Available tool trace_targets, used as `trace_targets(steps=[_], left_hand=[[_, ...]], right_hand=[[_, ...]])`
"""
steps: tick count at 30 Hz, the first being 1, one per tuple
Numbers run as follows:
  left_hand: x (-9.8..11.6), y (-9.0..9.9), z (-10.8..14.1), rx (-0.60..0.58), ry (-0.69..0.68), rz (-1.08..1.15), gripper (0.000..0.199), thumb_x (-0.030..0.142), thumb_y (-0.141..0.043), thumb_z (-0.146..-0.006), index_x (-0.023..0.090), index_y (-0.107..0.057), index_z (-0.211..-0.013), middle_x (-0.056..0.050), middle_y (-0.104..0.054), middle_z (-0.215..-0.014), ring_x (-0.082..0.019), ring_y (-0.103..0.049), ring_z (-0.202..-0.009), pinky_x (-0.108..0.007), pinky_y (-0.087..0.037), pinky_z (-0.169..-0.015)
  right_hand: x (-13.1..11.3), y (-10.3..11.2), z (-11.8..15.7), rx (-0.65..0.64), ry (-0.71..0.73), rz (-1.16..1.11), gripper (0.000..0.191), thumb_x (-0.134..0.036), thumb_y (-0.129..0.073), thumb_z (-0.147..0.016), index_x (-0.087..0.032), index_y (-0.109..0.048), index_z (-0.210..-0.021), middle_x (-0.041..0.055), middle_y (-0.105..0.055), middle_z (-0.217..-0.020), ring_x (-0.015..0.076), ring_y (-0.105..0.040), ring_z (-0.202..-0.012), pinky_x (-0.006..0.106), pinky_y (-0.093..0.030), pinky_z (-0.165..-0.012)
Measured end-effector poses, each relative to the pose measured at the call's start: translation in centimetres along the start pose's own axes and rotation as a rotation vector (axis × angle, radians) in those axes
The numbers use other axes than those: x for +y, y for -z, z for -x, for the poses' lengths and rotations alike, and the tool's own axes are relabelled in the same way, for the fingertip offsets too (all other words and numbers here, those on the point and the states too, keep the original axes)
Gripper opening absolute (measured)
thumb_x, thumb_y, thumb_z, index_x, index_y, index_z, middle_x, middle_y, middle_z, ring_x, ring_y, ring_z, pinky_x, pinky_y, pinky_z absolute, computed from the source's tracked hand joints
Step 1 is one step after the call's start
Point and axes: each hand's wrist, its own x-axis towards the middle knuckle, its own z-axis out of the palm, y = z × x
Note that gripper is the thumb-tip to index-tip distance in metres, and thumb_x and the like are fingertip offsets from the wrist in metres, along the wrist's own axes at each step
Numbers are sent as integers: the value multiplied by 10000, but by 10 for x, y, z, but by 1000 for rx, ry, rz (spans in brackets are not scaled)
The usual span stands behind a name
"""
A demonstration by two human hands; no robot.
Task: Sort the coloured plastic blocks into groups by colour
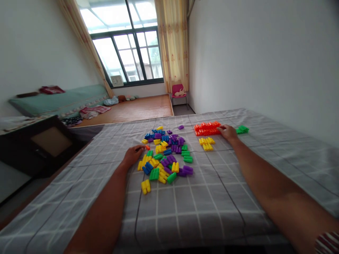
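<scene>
My right hand (pixel 227 132) is closed at the right end of a neat block of orange plastic toy pieces (pixel 206 129), its fingertips touching them. My left hand (pixel 134 154) lies at the left side of a mixed heap, with a small orange toy piece (pixel 147 147) at its fingertips. The heap holds purple pieces (pixel 177 141), yellow pieces (pixel 145 162), green pieces (pixel 154 174) and blue pieces (pixel 147 168). A small group of yellow pieces (pixel 207 143) sits just in front of the orange block. Green pieces (pixel 243 129) lie beyond my right hand.
Everything lies on a bed with a grey checked sheet (pixel 190 211). A white wall (pixel 254 63) rises along the right. A dark cabinet (pixel 34 151) stands at the left. Further off are a brown mat (pixel 137 109), a pink chair (pixel 178 90) and a window (pixel 129 53).
</scene>
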Motion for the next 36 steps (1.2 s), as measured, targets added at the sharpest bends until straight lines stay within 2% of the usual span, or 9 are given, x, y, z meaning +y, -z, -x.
trace_targets(steps=[4, 8, 10, 15, 17, 20, 24, 30, 36], left_hand=[[-2, -5, -1, 22, 11, -23, 410, 411, -469, -820, 204, -722, -1067, -37, -738, -1039, -207, -663, -951, -268, -491, -817], [0, -6, -1, 34, 21, -43, 394, 384, -478, -822, 200, -724, -1070, -39, -742, -1019, -197, -667, -918, -261, -489, -790], [2, -5, 0, 33, 23, -34, 381, 370, -488, -818, 200, -727, -1061, -34, -742, -1022, -191, -665, -920, -254, -488, -790], [4, -4, 3, 22, 42, 4, 369, 346, -504, -812, 199, -727, -1068, -24, -745, -1011, -186, -664, -914, -253, -495, -798], [2, -5, 3, 23, 32, 20, 368, 347, -505, -815, 198, -728, -1067, -23, -743, -1023, -185, -663, -922, -253, -497, -813], [-2, -7, 2, 28, -4, 15, 352, 347, -509, -816, 207, -735, -1047, -25, -734, -1062, -189, -654, -975, -263, -487, -866], [-4, -7, 0, 36, -35, -17, 341, 338, -508, -814, 213, -740, -1030, -32, -733, -1063, -196, -650, -991, -274, -483, -877], [-6, -8, -2, 18, -56, 9, 355, 345, -489, -823, 195, -733, -1033, -37, -736, -1047, -189, -660, -962, -262, -482, -866], [-10, -8, -4, 3, -43, 10, 373, 380, -489, -826, 201, -729, -1048, -31, -740, -1035, -193, -666, -936, -255, -493, -812]], right_hand=[[-5, 5, 1, 136, 17, -12, 301, -387, -525, -819, -143, -686, -893, 133, -706, -896, 244, -635, -802, 348, -478, -726], [-46, 16, 9, 185, 103, -167, 409, -454, -432, -890, -138, -671, -993, 134, -697, -900, 212, -613, -728, 322, -469, -668], [-78, 20, 20, 54, 212, -265, 417, -474, -430, -902, -151, -671, -1012, 106, -700, -864, 194, -611, -715, 303, -471, -661], [-161, 25, 73, -578, 618, -441, 327, -456, -559, -859, -183, -698, -974, 44, -713, -850, 145, -613, -671, 259, -470, -639], [-186, 25, 97, -739, 767, -473, 299, -423, -568, -868, -192, -699, -1006, 45, -717, -925, 149, -629, -725, 263, -477, -673], [-211, 19, 128, -748, 933, -494, 302, -340, -498, -923, -202, -661, -1135, 73, -694, -1094, 189, -630, -941, 318, -469, -839], [-221, 0, 146, -761, 1086, -422, 346, -269, -438, -950, -209, -600, -1249, 97, -641, -1226, 217, -566, -1116, 391, -395, -983], [-210, -7, 134, -662, 954, -398, 331, -309, -627, -850, -195, -653, -1160, 99, -666, -1076, 231, -583, -1003, 386, -439, -901], [-196, -2, 124, -668, 509, -571, 285, -448, -658, -799, -181, -662, -899, 31, -659, -818, 163, -602, -726, 297, -497, -674]])
